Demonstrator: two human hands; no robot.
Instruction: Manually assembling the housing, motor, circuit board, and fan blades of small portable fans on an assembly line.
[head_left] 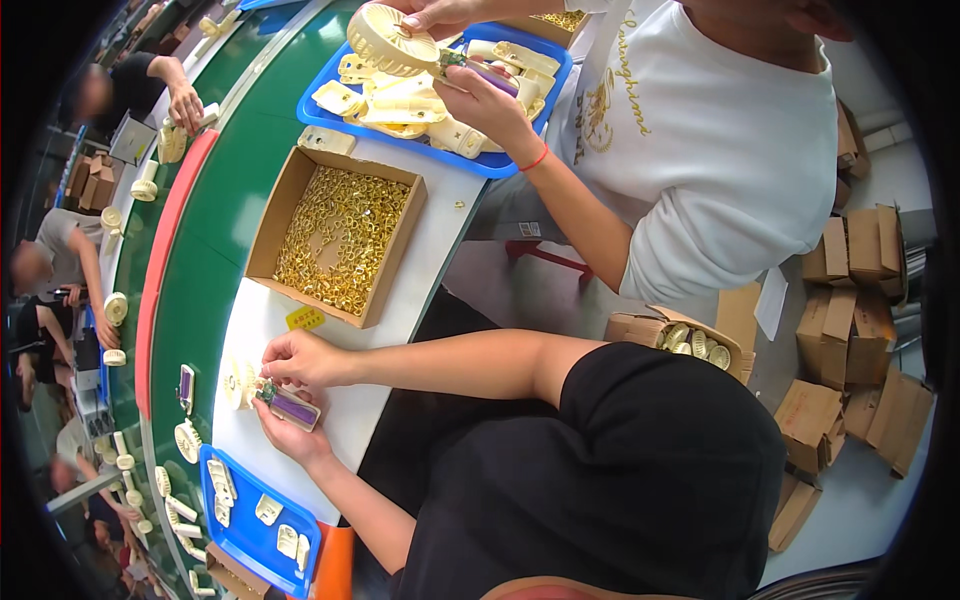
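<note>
A cream handheld fan lies across my hands at the table edge, its handle opened to show a purple battery cell [294, 408] and a small green circuit board [268, 391]. Its round, slotted fan head [238, 383] points away from me over the white table. My left hand [288, 430] is closed around the handle from below. Above the board, my right hand [303, 360] is closed in a pinch at the joint between handle and head; what its fingertips hold is too small to make out. A yellow tag [305, 318] lies just beyond that hand.
A cardboard box [415, 210] of small gold-coloured parts stands beyond my right arm. A blue tray [262, 572] with cream shells sits by my left arm. The green conveyor [215, 225] carries fans. A co-worker in white holds another fan [392, 42] over a blue tray [478, 165].
</note>
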